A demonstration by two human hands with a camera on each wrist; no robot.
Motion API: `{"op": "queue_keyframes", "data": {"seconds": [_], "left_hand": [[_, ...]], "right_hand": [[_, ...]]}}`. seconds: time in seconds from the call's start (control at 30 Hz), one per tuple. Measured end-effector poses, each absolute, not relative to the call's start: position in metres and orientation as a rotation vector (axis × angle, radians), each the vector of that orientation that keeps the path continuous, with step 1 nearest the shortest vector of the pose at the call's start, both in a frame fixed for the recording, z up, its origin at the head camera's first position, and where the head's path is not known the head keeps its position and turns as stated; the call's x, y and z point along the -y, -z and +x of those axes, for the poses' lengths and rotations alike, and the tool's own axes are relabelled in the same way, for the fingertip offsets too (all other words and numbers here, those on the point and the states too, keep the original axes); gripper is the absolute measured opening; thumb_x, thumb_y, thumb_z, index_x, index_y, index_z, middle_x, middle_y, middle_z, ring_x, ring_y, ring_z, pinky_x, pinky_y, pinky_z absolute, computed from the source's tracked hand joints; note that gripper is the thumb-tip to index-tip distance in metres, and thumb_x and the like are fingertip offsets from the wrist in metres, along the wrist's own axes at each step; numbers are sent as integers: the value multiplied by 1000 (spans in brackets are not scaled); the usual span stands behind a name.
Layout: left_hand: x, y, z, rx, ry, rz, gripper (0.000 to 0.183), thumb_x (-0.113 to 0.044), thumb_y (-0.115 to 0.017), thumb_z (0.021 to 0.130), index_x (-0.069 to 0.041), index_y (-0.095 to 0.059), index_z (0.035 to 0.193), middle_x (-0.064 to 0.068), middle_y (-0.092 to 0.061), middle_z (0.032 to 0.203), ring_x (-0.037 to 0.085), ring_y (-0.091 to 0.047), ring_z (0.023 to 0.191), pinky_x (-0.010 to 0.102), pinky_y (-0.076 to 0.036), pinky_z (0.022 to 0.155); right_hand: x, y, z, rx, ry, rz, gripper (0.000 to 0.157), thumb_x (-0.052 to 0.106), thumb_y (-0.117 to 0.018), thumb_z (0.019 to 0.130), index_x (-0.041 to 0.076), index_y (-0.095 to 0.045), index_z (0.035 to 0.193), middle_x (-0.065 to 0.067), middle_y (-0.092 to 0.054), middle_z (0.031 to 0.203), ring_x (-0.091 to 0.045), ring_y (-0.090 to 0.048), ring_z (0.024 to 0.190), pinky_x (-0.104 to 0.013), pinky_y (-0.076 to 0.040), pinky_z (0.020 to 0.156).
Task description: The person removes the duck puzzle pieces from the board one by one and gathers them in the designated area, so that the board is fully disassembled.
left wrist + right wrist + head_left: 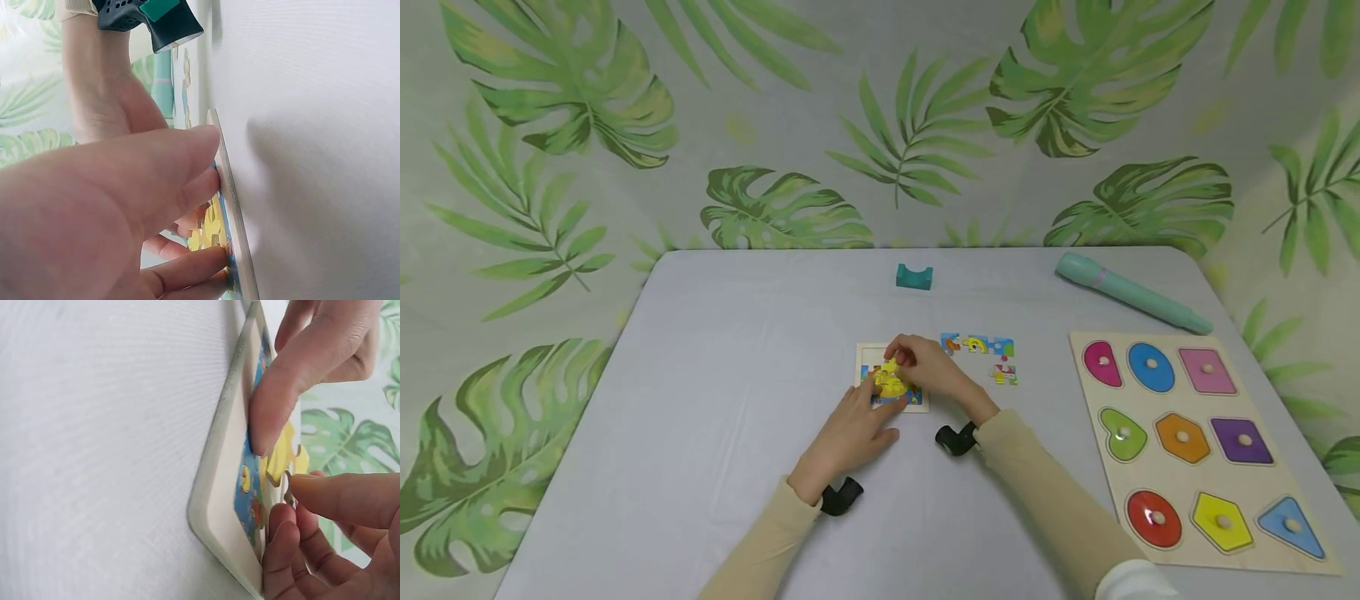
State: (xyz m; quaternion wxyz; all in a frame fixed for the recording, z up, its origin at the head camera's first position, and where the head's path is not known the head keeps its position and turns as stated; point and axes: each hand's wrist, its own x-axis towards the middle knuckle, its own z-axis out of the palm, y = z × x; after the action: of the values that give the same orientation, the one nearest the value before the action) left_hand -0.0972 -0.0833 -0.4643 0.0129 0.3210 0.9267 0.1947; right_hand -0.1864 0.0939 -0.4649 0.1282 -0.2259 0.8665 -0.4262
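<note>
A small jigsaw puzzle in a pale wooden frame (866,353) lies at the middle of the table, partly filled with blue and yellow pieces. My right hand (928,367) is over its upper right side. In the right wrist view, the thumb and fingers of that hand pinch a small puzzle piece (289,489) at the puzzle's surface; its picture is mostly hidden. From the lower left, my left hand (853,429) rests its fingers and thumb on the yellow part (282,453) of the puzzle. In the left wrist view, the left thumb (203,144) lies by the frame's edge.
Several loose puzzle pieces (977,343) lie right of the frame. A teal block (914,277) with a curved notch sits behind it. A knobbed shape board (1165,467) covers the right side, with a mint-green marker-shaped tube (1131,292) beyond it. Black wrist cameras (842,497) are on both wrists.
</note>
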Motion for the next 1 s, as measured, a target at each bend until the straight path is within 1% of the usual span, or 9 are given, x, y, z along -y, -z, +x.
{"op": "queue_keyframes", "data": {"seconds": [0.2,0.3,0.43,0.53,0.63,0.77,1.0], "left_hand": [[81,464,-98,-2915,-539,997,39,-23,-67,91,-10,-63,127,29,-45,129,35,-49,110,43,-37,99],[80,464,-98,-2942,-485,993,40,-25,-68,90,-12,-63,128,23,-48,121,30,-49,98,37,-40,91],[78,464,-97,-2972,-444,1003,42,-26,-70,88,-14,-64,128,18,-47,112,26,-46,88,34,-39,83],[78,464,-96,-2985,-439,997,43,-26,-70,87,-14,-63,128,17,-46,111,26,-46,89,34,-38,83],[77,465,-96,-2977,-440,967,44,-27,-70,88,-15,-63,129,17,-45,111,26,-45,89,34,-39,83],[77,464,-95,-2967,-447,938,44,-27,-70,88,-15,-62,129,15,-45,108,24,-44,88,32,-40,80],[76,461,-94,-2965,-480,937,43,-26,-70,88,-13,-63,129,15,-45,106,24,-44,87,31,-40,79]], "right_hand": [[-91,467,-187,-2545,1231,-699,22,-10,-57,82,5,-62,97,-4,-54,85,-18,-48,76,-27,-43,70],[-91,468,-187,-2526,1252,-689,22,-9,-57,83,6,-62,99,-4,-56,84,-18,-49,75,-27,-43,69],[-95,467,-188,-2491,1327,-631,22,-7,-58,85,6,-61,102,-4,-55,83,-20,-49,75,-29,-43,69],[-103,465,-190,-2478,1372,-552,21,-5,-58,84,6,-62,102,-5,-55,84,-21,-49,77,-29,-42,69],[-117,461,-194,-2465,1392,-483,21,-4,-59,83,5,-64,101,-7,-55,85,-21,-49,75,-28,-43,65],[-141,456,-198,-2439,1396,-450,20,-4,-59,83,1,-64,102,-10,-54,86,-22,-49,73,-27,-45,60],[-187,452,-200,-2443,1318,-394,19,-2,-59,84,-3,-63,103,-12,-55,88,-22,-49,74,-28,-44,59]]}}
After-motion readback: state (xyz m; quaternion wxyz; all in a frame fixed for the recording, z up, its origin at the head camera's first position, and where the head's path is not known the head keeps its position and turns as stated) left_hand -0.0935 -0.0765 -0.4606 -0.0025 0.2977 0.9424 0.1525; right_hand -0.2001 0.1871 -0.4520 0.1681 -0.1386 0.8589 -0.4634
